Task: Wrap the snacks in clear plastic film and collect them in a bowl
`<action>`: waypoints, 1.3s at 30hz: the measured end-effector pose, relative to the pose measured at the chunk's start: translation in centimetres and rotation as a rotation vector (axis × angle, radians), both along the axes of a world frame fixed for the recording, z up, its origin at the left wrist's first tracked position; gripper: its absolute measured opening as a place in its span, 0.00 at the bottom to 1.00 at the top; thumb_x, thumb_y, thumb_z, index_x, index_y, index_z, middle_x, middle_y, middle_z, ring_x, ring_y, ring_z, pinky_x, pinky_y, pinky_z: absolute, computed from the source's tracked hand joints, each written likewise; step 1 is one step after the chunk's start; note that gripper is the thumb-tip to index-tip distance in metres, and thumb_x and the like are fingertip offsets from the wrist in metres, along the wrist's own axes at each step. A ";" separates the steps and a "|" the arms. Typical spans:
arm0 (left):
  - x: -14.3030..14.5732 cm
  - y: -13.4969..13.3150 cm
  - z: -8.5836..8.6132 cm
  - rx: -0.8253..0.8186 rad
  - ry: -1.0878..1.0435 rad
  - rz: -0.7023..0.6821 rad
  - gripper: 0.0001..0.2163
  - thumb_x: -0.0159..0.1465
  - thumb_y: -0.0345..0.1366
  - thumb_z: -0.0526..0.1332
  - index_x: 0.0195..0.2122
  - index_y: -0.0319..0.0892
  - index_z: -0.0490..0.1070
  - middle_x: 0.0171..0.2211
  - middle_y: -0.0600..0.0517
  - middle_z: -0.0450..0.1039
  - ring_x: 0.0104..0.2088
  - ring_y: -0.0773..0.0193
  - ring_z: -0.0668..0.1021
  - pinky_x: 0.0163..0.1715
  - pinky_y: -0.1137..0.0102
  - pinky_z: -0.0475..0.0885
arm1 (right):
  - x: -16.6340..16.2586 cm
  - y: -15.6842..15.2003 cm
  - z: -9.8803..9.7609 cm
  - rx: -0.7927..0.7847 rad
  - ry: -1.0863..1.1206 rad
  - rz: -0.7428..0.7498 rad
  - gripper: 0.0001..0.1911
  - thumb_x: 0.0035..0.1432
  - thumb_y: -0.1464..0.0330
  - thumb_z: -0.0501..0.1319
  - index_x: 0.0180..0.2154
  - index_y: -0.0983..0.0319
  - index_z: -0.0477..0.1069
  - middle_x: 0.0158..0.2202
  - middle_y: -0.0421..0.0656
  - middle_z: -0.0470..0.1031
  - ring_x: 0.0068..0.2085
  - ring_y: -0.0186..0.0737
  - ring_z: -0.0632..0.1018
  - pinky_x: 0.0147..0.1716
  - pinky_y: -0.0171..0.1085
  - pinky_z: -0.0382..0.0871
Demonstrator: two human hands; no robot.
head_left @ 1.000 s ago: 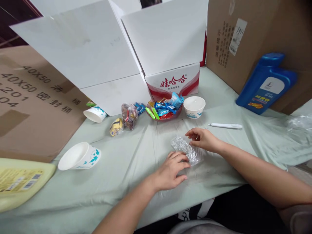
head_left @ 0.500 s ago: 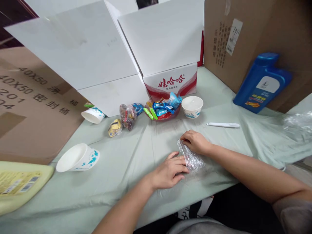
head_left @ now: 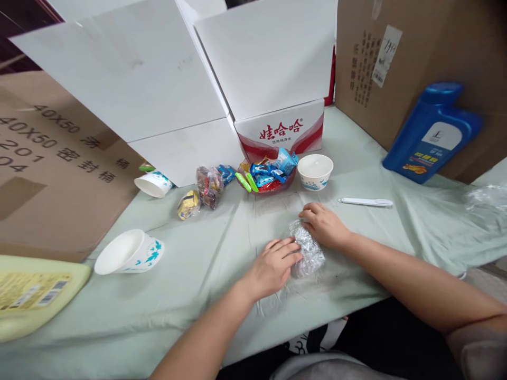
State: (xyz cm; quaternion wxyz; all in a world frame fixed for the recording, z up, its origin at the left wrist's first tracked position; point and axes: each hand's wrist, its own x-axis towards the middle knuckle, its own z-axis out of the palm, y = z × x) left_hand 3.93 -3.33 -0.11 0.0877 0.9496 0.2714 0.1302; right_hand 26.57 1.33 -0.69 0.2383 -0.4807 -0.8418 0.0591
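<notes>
A small piece of clear bubble wrap (head_left: 309, 252) lies folded into a crumpled packet on the cloth near the table's front edge. Whether anything is inside it, I cannot make out. My left hand (head_left: 273, 266) rests on the packet's left side, fingers stretched out and lying flat. At the upper right corner, my right hand (head_left: 325, 226) has its bent fingers closed on the wrap, the thumb partly hidden. Behind the hands stand a white paper bowl (head_left: 315, 171) and a red bowl (head_left: 287, 186) heaped with wrapped snacks. A white utility knife (head_left: 365, 202) lies to the right.
Wrapped snacks (head_left: 208, 186) lie left of the red bowl. Farther left are a tipped paper bowl (head_left: 153, 184), another paper bowl (head_left: 148, 256) and a yellow jug (head_left: 35, 295). A blue bottle (head_left: 431, 134) stands at right. White boxes (head_left: 281, 124) and brown cartons (head_left: 59, 174) border the back and sides.
The bubble wrap has become a shorter, more compact packet. My left hand has moved slightly up and left, and my right hand slightly right. The view has shifted a little.
</notes>
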 end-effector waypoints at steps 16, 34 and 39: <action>-1.5 1.6 0.4 -0.138 -0.103 -0.013 0.22 0.57 0.19 0.52 0.49 0.44 0.71 0.51 0.48 0.76 0.58 0.58 0.72 0.58 0.55 0.65 | -0.4 -3.8 3.5 -0.183 -0.100 0.548 0.11 0.63 0.73 0.54 0.41 0.62 0.74 0.34 0.45 0.78 0.35 0.40 0.76 0.35 0.37 0.65; 0.1 0.6 -0.5 -0.092 -0.118 0.136 0.16 0.63 0.25 0.53 0.51 0.38 0.68 0.56 0.39 0.64 0.54 0.52 0.72 0.54 0.56 0.72 | -1.4 -1.2 1.7 -0.236 -0.276 -0.120 0.11 0.66 0.66 0.53 0.44 0.64 0.71 0.40 0.50 0.78 0.37 0.46 0.78 0.32 0.37 0.63; 0.5 0.4 -0.8 -0.025 -0.074 0.143 0.16 0.63 0.25 0.54 0.52 0.41 0.69 0.51 0.43 0.69 0.53 0.51 0.71 0.53 0.53 0.71 | 0.3 -0.6 2.1 -0.051 -0.137 -0.125 0.09 0.63 0.71 0.56 0.40 0.66 0.74 0.41 0.53 0.76 0.44 0.49 0.75 0.44 0.43 0.67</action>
